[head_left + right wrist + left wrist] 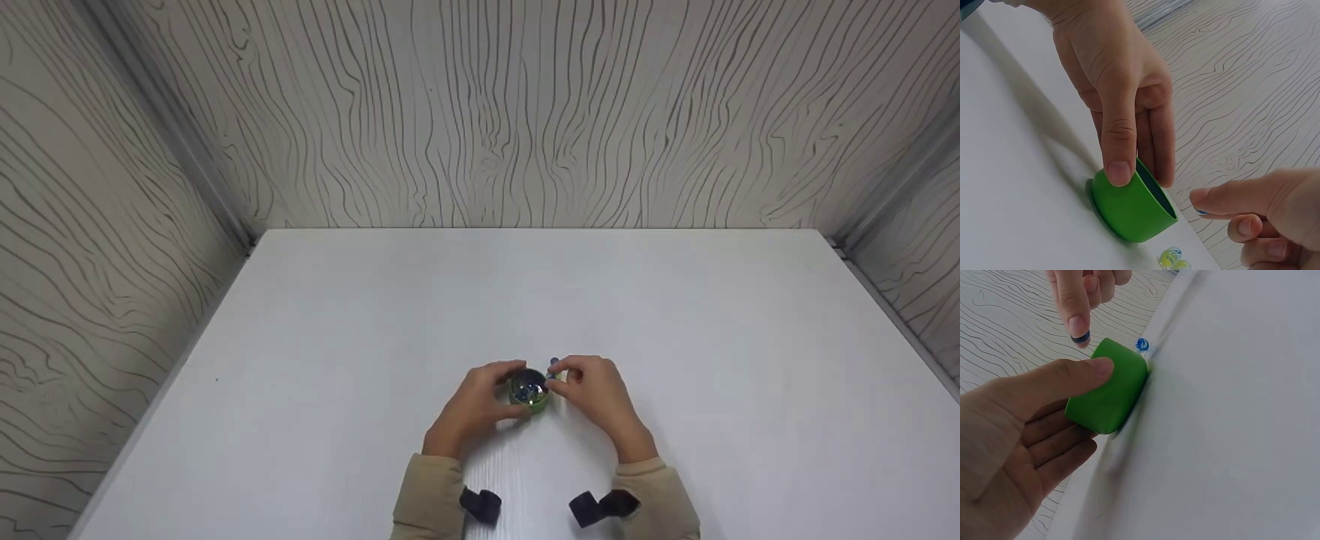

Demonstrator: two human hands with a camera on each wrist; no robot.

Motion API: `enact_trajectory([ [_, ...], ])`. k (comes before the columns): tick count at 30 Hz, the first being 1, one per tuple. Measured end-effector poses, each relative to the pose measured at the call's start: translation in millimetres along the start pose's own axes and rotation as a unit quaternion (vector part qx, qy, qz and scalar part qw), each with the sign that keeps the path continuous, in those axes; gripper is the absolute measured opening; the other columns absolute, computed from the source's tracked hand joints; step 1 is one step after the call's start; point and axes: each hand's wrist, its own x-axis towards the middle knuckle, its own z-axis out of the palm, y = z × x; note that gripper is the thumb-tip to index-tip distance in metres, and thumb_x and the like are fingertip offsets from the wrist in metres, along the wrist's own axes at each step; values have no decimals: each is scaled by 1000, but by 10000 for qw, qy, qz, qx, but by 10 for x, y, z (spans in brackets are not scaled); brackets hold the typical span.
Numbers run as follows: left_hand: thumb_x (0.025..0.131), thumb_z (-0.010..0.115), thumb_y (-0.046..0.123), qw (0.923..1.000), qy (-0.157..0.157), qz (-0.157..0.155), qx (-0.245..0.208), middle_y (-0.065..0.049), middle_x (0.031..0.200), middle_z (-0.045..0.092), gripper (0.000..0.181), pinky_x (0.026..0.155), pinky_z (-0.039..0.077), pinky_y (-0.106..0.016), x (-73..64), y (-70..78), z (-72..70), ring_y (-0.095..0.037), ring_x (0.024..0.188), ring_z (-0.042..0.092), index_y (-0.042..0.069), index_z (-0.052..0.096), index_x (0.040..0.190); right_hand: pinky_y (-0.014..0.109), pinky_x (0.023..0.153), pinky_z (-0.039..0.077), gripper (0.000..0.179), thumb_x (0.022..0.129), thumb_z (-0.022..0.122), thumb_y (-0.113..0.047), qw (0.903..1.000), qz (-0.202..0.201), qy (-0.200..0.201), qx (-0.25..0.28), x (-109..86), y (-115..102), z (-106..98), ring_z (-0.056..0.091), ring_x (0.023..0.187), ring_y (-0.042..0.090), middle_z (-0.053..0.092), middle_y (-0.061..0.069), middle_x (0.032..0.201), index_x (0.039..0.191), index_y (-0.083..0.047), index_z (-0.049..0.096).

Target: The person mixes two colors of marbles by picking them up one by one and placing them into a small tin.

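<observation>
A small green cup [538, 409] stands on the white table, with shiny glass marbles [528, 391] inside it in the head view. My left hand [474, 403] grips the cup by its side, thumb pressed on the green wall [1114, 385] in the left wrist view. Just right of the rim, my right hand [600, 391] pinches a dark blue marble [1081, 338] between thumb and forefinger. In the right wrist view, several loose marbles [1169, 258], yellowish and bluish, lie on the table close by the cup.
The white table [337, 322] reaches out on all sides of the hands. Wood-patterned panels [480, 112] rise behind it and at both sides. Black straps [481, 506] with small mounts sit at the beige sleeves [429, 495].
</observation>
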Motion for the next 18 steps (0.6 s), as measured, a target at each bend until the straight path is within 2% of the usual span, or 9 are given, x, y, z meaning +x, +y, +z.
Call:
enact_trajectory([
  [18,78,78,13,9999,14,-100,-24,-12,133,62,62,111,47,-39,5,-1,2,-25,127,58,6,54,135,15,47,28,11,78,76,-8,9999,-112,-32,-68,6,-4,67,38,54,7,46,-4,57,89,-7,76],
])
